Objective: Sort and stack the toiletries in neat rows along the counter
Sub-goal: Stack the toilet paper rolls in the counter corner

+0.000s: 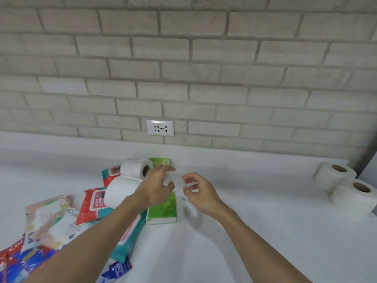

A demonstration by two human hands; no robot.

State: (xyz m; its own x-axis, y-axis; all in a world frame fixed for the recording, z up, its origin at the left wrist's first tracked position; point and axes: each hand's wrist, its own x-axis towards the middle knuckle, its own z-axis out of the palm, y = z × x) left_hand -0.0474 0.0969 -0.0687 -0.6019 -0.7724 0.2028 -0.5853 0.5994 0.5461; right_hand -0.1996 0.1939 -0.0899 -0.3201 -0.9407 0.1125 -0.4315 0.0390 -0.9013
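Note:
A heap of toiletries lies at the left of the white counter (255, 231): two toilet rolls on their sides (133, 167) (120, 190), red and teal wipes packs (94, 203), and two green tissue packs (159, 162) (163, 209). Two more toilet rolls (334, 175) (356, 196) stand upright at the far right. My left hand (158, 186) hovers over the nearer green pack beside the rolls, fingers loosely curled and holding nothing. My right hand (199, 190) hovers just to its right, fingers also loosely curled. A faint blurred shape under it cannot be made out.
Pale and blue plastic packets (47, 221) (24, 262) spread across the counter's front left corner. A wall socket (160, 128) sits low on the brick wall behind the heap. A dark edge (367, 160) borders the counter at the far right.

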